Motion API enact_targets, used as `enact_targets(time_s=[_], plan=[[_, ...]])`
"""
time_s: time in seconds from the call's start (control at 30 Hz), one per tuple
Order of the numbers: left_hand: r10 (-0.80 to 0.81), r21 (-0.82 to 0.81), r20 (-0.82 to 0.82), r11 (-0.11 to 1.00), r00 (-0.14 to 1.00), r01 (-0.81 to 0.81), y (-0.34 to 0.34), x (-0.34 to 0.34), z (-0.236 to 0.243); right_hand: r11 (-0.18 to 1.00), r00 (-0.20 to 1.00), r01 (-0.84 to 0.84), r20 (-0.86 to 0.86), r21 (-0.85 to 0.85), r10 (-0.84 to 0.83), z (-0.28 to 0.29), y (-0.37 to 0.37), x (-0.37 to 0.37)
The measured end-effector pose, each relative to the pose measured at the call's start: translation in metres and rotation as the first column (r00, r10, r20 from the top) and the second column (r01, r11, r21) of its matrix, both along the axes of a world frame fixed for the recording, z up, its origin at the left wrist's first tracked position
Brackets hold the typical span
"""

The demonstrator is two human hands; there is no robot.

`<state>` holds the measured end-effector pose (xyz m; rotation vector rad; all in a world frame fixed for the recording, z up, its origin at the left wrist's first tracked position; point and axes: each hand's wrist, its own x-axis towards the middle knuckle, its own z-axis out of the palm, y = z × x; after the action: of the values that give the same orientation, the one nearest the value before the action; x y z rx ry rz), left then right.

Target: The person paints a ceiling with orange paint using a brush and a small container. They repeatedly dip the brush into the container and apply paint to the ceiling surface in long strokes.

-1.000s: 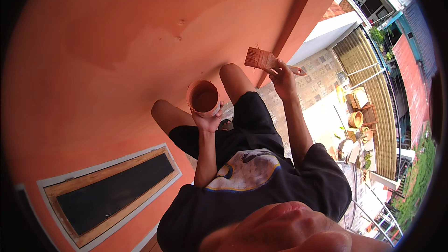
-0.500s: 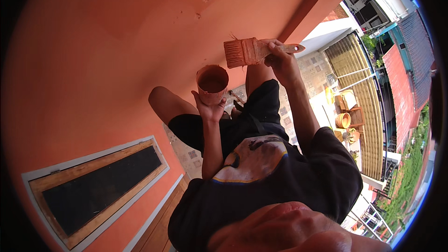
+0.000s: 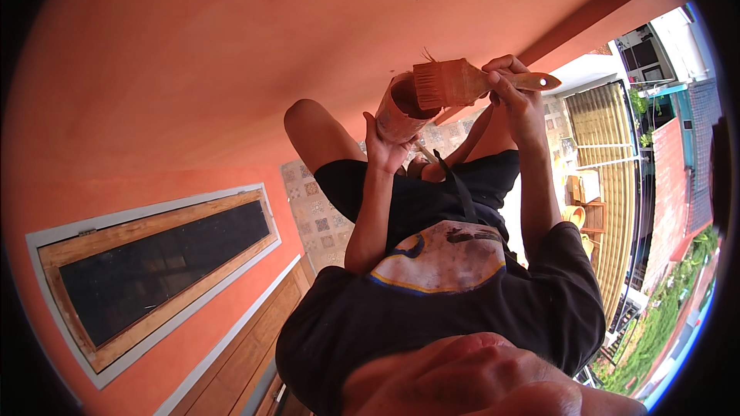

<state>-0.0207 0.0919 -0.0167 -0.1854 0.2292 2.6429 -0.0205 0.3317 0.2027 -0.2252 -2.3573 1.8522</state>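
My left hand (image 3: 388, 150) is closed round the lower part of a paint-smeared cup (image 3: 398, 125), which is tilted with its mouth toward the brush. A wide paintbrush (image 3: 455, 83), coated in orange-brown paint, lies level with its bristles over the cup's right rim. A few stray bristles stick up from its top edge. My right hand (image 3: 515, 92) grips the wooden handle (image 3: 536, 82) near its middle, fingers wrapped about it. Part of the cup's opening is hidden behind the bristles.
An orange wall (image 3: 193, 69) rises in front, with a few rough spots. Low on the left is a wood-framed dark window (image 3: 166, 270). Patterned floor tiles (image 3: 320, 223) lie below. A ribbed fence (image 3: 605, 162) and yellow pots (image 3: 574, 216) stand to the right.
The cup has tilted, and the brush has come over its rim, where before they were apart. Both hands now appear further right in the view.
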Motion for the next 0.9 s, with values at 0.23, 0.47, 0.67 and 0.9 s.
enact_targets(time_s=[0.23, 0.47, 0.67, 0.9], plan=[[-0.018, -0.109, 0.062, 0.994, 0.998, 0.024, 0.002, -0.012, 0.026, 0.983, 0.992, -0.122, -0.058, -0.140, 0.115, 0.022, -0.010, 0.001], [-0.046, -0.227, 0.109, 0.971, 0.993, 0.070, 0.023, -0.025, 0.049, 0.983, 0.988, -0.140, -0.044, 0.115, 0.146, 0.043, -0.004, 0.010], [-0.101, -0.206, 0.097, 0.971, 0.990, 0.119, 0.048, -0.027, 0.049, 0.970, 0.982, -0.176, -0.031, 0.169, 0.184, 0.038, 0.025, 0.023], [-0.173, -0.079, -0.057, 0.983, 0.983, 0.168, 0.072, -0.035, 0.040, 0.974, 0.993, -0.099, -0.048, 0.203, 0.111, 0.040, 0.049, 0.036]])
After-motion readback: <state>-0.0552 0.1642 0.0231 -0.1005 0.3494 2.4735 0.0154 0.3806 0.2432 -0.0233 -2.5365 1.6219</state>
